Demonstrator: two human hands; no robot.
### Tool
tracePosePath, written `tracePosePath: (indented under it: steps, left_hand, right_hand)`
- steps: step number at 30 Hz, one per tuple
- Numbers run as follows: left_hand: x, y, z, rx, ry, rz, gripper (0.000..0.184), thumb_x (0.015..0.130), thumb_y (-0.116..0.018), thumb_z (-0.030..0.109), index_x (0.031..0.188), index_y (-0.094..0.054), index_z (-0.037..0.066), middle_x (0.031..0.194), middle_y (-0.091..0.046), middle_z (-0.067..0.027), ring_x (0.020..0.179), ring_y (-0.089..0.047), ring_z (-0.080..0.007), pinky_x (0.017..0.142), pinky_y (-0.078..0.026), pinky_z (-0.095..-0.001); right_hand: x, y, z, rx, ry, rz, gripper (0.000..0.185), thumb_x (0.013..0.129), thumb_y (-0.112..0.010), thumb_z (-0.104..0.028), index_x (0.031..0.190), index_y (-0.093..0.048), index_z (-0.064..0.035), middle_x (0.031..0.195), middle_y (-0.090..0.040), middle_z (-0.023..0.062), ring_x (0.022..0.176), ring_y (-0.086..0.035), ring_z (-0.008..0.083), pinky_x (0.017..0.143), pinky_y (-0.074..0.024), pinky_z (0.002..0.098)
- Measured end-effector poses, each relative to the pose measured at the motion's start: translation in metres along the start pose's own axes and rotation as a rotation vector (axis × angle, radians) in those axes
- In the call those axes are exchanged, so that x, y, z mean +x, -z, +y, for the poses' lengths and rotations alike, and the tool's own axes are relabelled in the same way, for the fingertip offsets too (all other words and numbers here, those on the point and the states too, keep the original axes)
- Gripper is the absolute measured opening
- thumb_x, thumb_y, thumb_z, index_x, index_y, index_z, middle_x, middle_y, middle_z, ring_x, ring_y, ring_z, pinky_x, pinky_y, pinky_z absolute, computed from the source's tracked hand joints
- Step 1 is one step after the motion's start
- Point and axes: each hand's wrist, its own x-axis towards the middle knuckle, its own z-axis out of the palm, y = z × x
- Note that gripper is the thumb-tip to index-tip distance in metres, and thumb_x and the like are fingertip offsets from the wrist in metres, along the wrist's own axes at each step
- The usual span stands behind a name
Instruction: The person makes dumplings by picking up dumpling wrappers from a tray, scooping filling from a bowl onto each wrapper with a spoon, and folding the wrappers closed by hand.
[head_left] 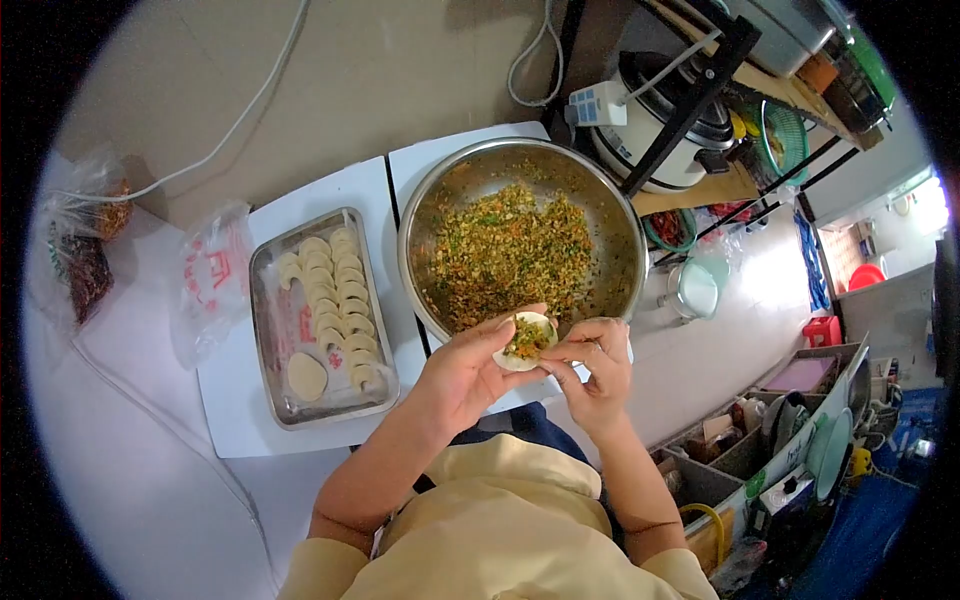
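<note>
1. Left hand (465,375): the forearm extends forward from a short yellow sleeve (325,570); the palm is turned upward and inward, with the fingers curved beneath a round dumpling wrapper (518,364) and the thumb laid along its left edge, so that the hand holds it from that side.

2. Right hand (595,375): the forearm rises from the opposite sleeve and angles inward; the fingers are bent, with thumb and index finger drawn close together, pinching the wrapper's right edge.

3. Dumpling wrapper: supported between the two hands, open and unsealed, its pale rim surrounding a mound of filling (528,340). In this view it overlaps the near rim of the basin.

4. Steel basin (628,215): round and wide, standing on the white table (235,425); it contains a loose chopped mixture (515,250) of green, orange and pale bits, some of it clinging to the inner wall.

5. Metal tray (257,335): rectangular, left of the basin and apart from it. Crescent-shaped dumplings (322,290) lie overlapping in lengthwise rows; a flat dough round (307,377) occupies the near left part.

6. Clear plastic bag (215,285): crumpled, with red print, just left of the tray.
</note>
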Motion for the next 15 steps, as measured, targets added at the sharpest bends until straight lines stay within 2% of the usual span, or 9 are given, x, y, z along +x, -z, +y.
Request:
tracePosePath:
  steps: [7,9,10,12,13,15]
  left_hand:
    - [-0.006,-0.007,0.003,0.012,-0.003,0.003,0.045,0.097,-0.040,0.024,0.134,-0.037,-0.002,0.126,-0.051,-0.0144,0.111,-0.054,-0.0245,0.096,-0.044,-0.0440]
    - [-0.008,-0.012,0.007,-0.012,0.065,0.018,0.045,0.094,-0.049,0.014,0.134,-0.038,-0.001,0.122,-0.053,-0.0108,0.109,-0.053,-0.0192,0.095,-0.044,-0.0369]
    - [-0.009,-0.015,0.007,-0.010,0.065,0.016,0.045,0.094,-0.049,0.014,0.134,-0.038,-0.001,0.122,-0.053,-0.0108,0.109,-0.053,-0.0192,0.095,-0.044,-0.0369]
    - [-0.012,-0.020,0.003,0.584,-0.080,-0.028,0.053,0.087,-0.058,0.002,0.136,-0.037,0.000,0.120,-0.054,-0.0070,0.107,-0.053,-0.0136,0.090,-0.045,-0.0289]
    - [-0.012,-0.020,0.001,0.586,-0.079,-0.031,0.053,0.087,-0.058,0.002,0.136,-0.037,0.000,0.120,-0.054,-0.0070,0.107,-0.053,-0.0136,0.090,-0.045,-0.0289]
    - [-0.012,-0.019,-0.003,0.689,-0.165,-0.023,0.065,0.079,-0.061,-0.008,0.137,-0.036,0.003,0.123,-0.052,-0.0070,0.110,-0.051,-0.0128,0.092,-0.044,-0.0262]
  right_hand:
    - [0.002,0.003,-0.005,0.098,0.028,-0.019,0.019,0.062,-0.076,-0.012,0.079,-0.067,-0.0128,0.087,-0.055,0.0050,0.082,-0.051,0.0246,0.073,-0.0383,0.0355]
    - [-0.001,0.003,-0.003,0.096,0.026,-0.012,0.019,0.062,-0.075,-0.011,0.079,-0.067,-0.0122,0.088,-0.055,0.0048,0.083,-0.051,0.0247,0.073,-0.0392,0.0355]
    - [-0.002,0.003,-0.002,0.095,0.025,-0.005,0.019,0.062,-0.075,-0.010,0.079,-0.067,-0.0117,0.089,-0.055,0.0045,0.083,-0.051,0.0249,0.073,-0.0401,0.0355]
    - [-0.002,0.002,-0.003,0.129,0.001,0.013,0.018,0.063,-0.075,-0.009,0.079,-0.067,-0.0113,0.090,-0.055,0.0048,0.083,-0.051,0.0249,0.073,-0.0406,0.0355]
    - [-0.003,0.002,-0.004,0.164,-0.023,0.029,0.018,0.063,-0.075,-0.009,0.078,-0.067,-0.0109,0.092,-0.055,0.0051,0.084,-0.051,0.0250,0.073,-0.0411,0.0355]
    - [-0.004,0.002,-0.008,0.195,-0.041,0.050,0.018,0.064,-0.075,-0.009,0.080,-0.067,-0.0112,0.093,-0.055,0.0059,0.084,-0.052,0.0251,0.074,-0.0414,0.0355]
